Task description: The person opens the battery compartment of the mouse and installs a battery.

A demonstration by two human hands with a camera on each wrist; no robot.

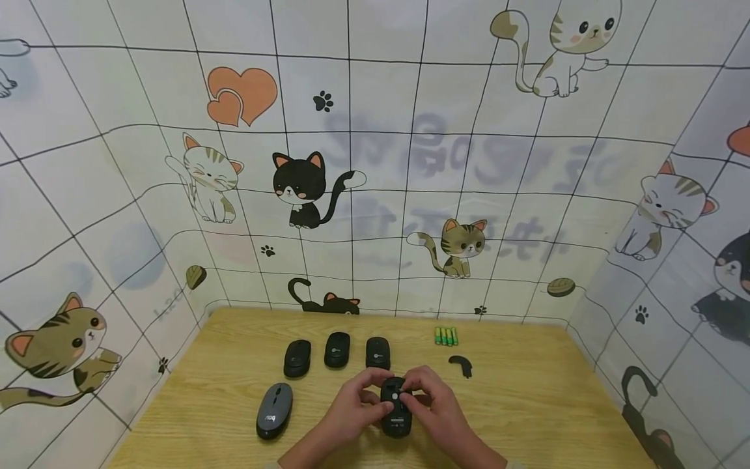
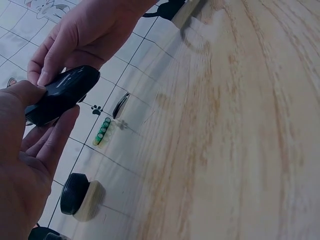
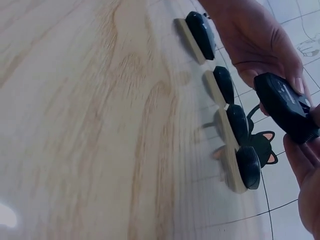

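Observation:
A black computer mouse (image 1: 396, 417) is held up off the table with its underside towards the head camera. My left hand (image 1: 355, 405) grips it along its left side, thumb on the underside; the left wrist view shows fingers (image 2: 59, 135) below the mouse (image 2: 65, 95). My right hand (image 1: 435, 405) holds the mouse's upper right side, thumb and forefinger close together near an opening in the underside. In the right wrist view, the mouse (image 3: 282, 102) sits between both hands, and the right fingers are partly cut off by the frame edge.
Three black mice (image 1: 297, 358) stand in a row behind the hands. A grey mouse (image 1: 274, 412) lies at left. Several green batteries (image 1: 446, 336) and a curved black cover piece (image 1: 461, 365) lie at the back right. Cat-print sheeting (image 1: 375, 163) surrounds the wooden table (image 1: 193, 404).

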